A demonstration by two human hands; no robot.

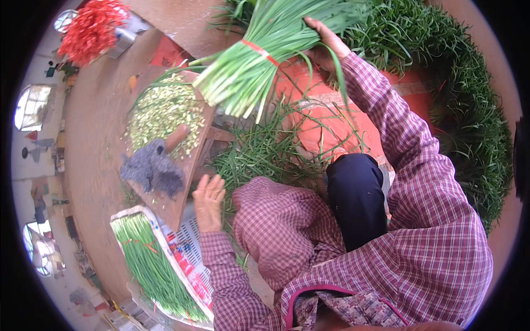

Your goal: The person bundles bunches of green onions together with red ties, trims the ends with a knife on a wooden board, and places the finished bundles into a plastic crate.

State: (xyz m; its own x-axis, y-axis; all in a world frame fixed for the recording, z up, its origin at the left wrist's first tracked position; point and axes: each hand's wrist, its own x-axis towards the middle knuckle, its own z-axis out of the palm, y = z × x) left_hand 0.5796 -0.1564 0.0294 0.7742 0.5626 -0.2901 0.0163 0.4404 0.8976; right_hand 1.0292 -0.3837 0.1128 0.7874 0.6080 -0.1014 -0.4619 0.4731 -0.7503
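Note:
My right hand (327, 41) grips the leafy part of a bunch of garlic chives (248, 62) by its side. A red band (261, 53) goes around the bunch, and its pale stem ends point down over the edge of a wooden board (192, 182). My left hand (209, 202) is raised beside that board, palm showing and holding nothing. Chopped pale stem ends (165, 111) lie heaped on the board. A grey fuzzy cloth (153, 165) rests there too, against a brown wooden handle (177, 137) whose other end is hidden.
Below left, a white foam box (165, 248) holds banded chives (155, 265), beside a white slatted crate (190, 231). Loose green leaves (265, 157) litter the floor by my knees. Piled chives (476, 111) curve along the right on red sheeting (331, 120). Red strips (93, 31) are heaped far left.

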